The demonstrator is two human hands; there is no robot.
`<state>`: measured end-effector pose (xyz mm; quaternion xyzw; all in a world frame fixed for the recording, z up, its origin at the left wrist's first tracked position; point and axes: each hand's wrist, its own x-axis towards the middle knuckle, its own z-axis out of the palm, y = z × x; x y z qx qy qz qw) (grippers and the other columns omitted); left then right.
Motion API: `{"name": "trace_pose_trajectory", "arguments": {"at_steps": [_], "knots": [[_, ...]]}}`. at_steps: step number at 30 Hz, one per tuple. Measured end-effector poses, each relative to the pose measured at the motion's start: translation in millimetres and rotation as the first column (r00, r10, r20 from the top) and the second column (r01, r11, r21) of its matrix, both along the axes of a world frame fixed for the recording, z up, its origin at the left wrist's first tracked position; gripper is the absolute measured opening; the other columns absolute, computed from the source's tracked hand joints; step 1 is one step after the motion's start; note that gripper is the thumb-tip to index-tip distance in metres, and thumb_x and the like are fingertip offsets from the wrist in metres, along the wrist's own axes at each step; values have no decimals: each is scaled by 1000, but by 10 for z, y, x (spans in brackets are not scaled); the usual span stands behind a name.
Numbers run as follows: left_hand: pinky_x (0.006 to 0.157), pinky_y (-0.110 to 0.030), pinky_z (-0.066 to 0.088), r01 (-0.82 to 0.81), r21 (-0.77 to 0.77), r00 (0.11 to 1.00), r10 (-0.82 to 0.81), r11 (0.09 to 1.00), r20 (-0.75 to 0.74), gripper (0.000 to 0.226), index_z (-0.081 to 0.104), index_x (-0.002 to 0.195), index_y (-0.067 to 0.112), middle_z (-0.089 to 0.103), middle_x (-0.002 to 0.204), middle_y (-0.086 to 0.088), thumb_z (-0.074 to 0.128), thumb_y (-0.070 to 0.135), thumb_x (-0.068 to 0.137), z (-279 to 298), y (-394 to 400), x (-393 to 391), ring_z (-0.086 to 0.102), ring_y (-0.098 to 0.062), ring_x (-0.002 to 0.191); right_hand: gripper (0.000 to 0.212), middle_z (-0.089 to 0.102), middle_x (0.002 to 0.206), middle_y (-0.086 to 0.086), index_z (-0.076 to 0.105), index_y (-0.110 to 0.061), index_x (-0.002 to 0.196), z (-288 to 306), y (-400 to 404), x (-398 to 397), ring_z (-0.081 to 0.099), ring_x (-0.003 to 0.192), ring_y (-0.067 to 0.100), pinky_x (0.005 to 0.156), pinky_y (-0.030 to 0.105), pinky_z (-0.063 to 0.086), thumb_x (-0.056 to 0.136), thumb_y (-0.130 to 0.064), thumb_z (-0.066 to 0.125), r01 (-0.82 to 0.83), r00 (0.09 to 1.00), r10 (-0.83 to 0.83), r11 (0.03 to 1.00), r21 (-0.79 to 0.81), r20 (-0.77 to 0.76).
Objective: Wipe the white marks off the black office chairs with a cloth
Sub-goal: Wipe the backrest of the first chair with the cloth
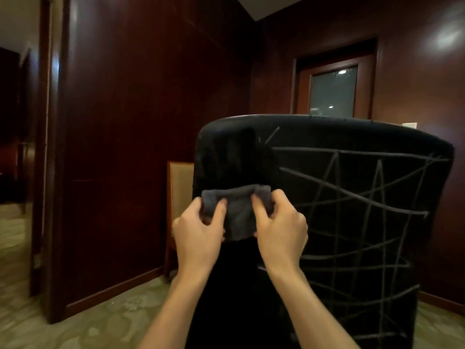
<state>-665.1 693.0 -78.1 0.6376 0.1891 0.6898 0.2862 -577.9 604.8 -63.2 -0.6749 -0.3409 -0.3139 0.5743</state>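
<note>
A black office chair (357,137) stands with its back toward me, filling the right half of the view. Pale crossing lines, the white marks (352,195), cover the right and middle of the backrest; its left strip looks plain black. In front of the backrest's left part I hold a folded grey cloth (237,212) between both hands. My left hand (198,230) pinches its left edge with thumb and fingers. My right hand (279,225) pinches its right edge the same way.
Dark red wood panelling (151,96) lines the walls, with a framed window (333,89) behind the chair. A beige padded chair (180,195) stands against the wall just left of the office chair. A doorway (17,122) opens at the far left over patterned carpet (100,321).
</note>
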Motion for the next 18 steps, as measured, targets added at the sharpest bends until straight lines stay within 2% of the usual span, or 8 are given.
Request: {"name": "trace_pose_trajectory", "arguments": {"at_steps": [2,4,8,10,12,14,16,18], "knots": [[56,-38,56,-59,68,998,59,996,2,30,59,71,22,65,58,5,67,43,91,173,55,3,66,-13,53,32,61,66,-5,48,-25,77,149,-58,-3,64,76,27,61,31,33,93,-50,58,15,999,-15,1000,21,29],[63,-41,57,-102,135,995,99,986,26,33,57,71,25,67,64,5,62,53,89,546,77,-9,68,-19,62,30,55,63,-9,49,-25,75,499,-128,-46,62,71,20,61,28,32,93,-47,61,-1,994,-12,993,118,109],[68,-49,58,-80,150,993,67,985,92,37,58,71,28,68,67,5,59,63,83,1129,45,45,68,-29,72,31,58,63,-11,51,-27,72,1085,-204,-53,61,64,7,60,30,47,93,-48,60,-77,983,35,970,231,182],[71,-48,58,-97,118,994,90,988,59,39,58,73,28,68,68,4,57,65,83,1060,21,114,68,-30,74,31,58,66,-11,53,-25,75,1034,-193,7,62,68,11,62,31,46,94,-49,59,-44,988,14,979,199,152],[73,-43,57,-137,79,991,137,987,3,39,59,75,26,68,69,5,56,63,85,741,-1,167,68,-27,71,31,58,69,-9,53,-23,79,748,-163,96,63,75,21,63,31,38,94,-49,57,35,994,-47,992,121,100],[68,-43,57,-124,55,991,126,991,-38,37,59,73,24,66,64,5,59,58,87,398,-48,172,67,-24,65,32,62,70,-4,54,-22,81,418,-157,151,64,78,27,63,32,37,94,-51,56,63,997,-65,997,40,44],[61,-43,57,-71,44,996,73,997,-43,33,59,70,24,64,58,5,65,48,90,270,-102,150,65,-16,56,33,60,65,-8,55,-22,80,278,-165,169,61,70,21,63,32,39,94,-52,55,44,999,-44,999,0,12],[58,-41,58,-11,49,1000,11,999,-3,29,60,70,24,63,55,5,68,39,93,386,-178,119,64,-11,51,32,57,62,-9,54,-23,77,351,-197,164,59,65,14,61,31,42,94,-50,56,-5,1000,5,999,33,22]]}}
